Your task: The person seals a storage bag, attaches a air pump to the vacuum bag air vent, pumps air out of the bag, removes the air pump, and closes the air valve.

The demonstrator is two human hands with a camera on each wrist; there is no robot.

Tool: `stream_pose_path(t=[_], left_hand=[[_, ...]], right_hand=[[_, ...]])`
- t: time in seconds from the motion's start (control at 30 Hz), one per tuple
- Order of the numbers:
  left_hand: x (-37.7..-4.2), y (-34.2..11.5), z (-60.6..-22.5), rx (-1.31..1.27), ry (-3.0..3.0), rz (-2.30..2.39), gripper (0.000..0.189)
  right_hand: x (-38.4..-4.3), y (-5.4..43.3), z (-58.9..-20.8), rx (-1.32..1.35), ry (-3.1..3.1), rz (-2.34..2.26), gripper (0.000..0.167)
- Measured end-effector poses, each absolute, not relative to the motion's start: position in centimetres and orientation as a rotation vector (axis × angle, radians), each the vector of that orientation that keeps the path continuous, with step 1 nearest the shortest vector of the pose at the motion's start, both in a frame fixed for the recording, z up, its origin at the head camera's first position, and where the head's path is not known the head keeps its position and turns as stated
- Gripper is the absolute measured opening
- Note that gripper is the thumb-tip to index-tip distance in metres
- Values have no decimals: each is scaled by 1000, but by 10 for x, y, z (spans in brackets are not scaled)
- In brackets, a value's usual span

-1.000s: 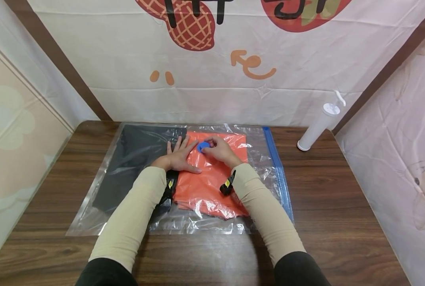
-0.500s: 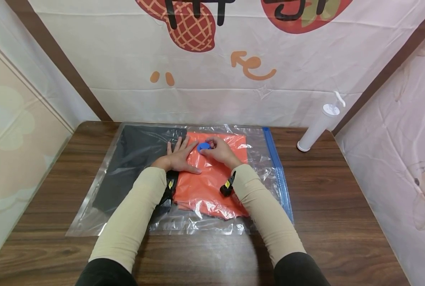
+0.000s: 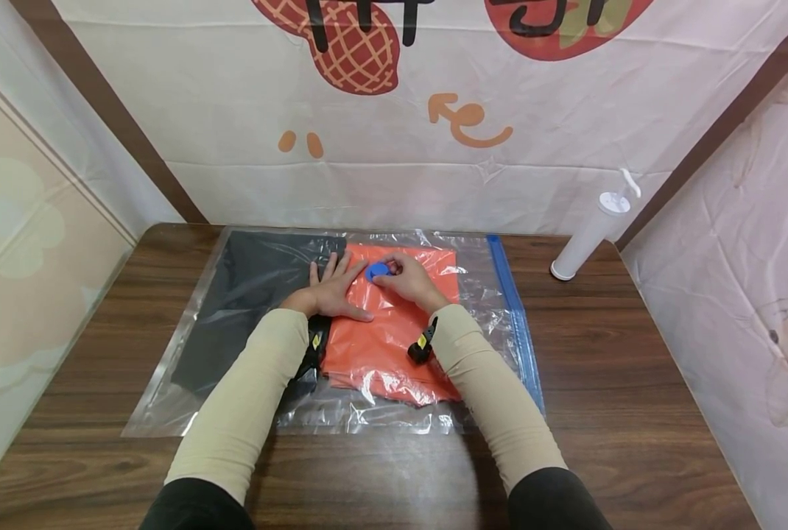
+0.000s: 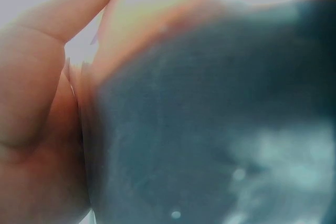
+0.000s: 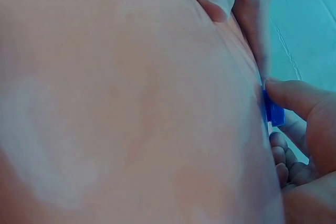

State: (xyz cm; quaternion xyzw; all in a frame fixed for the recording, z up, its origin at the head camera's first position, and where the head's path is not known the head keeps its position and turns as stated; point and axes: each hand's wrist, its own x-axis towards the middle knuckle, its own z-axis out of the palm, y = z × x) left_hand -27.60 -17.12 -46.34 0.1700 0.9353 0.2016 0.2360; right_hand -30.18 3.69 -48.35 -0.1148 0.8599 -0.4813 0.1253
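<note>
A large clear plastic bag [image 3: 483,283] with a blue zip edge lies flat on the table, holding a folded dark cloth [image 3: 261,280] on the left and a folded orange cloth [image 3: 387,353] on the right. My left hand [image 3: 331,294] rests on the bag with its fingers spread, across the border of the two cloths. With thumb and fingers, my right hand [image 3: 407,280] pinches a round blue valve cap [image 3: 377,272] on the bag, over the orange cloth. In the right wrist view the thumb presses on the blue cap [image 5: 274,109]. The left wrist view is blurred.
A white hand pump [image 3: 586,235] with a white handle stands at the table's back right. A printed cloth backdrop [image 3: 394,184] hangs right behind the table [image 3: 606,368], and more hangings close off both sides.
Nearly nothing differs. The left hand stays put on the bag, and the right hand keeps its pinch on the blue cap, with at most a very slight shift of the fingers.
</note>
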Motion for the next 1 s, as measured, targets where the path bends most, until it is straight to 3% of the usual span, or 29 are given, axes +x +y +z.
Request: stream_pose_path(t=[0.47, 0.7, 0.9, 1.0], left_hand=[[-287, -176, -481, 451, 2541, 598, 124], [-287, -175, -480, 451, 2537, 615, 123], [-285, -174, -477, 448, 2536, 608, 119], [-283, -174, -474, 450, 2541, 605, 121]], right_hand=[[-303, 41, -482, -467, 2541, -1358, 37], [-302, 39, -484, -359, 2498, -1439, 50], [-302, 38, -484, -351, 2535, -1410, 38], [-303, 38, -484, -375, 2531, -1412, 40]])
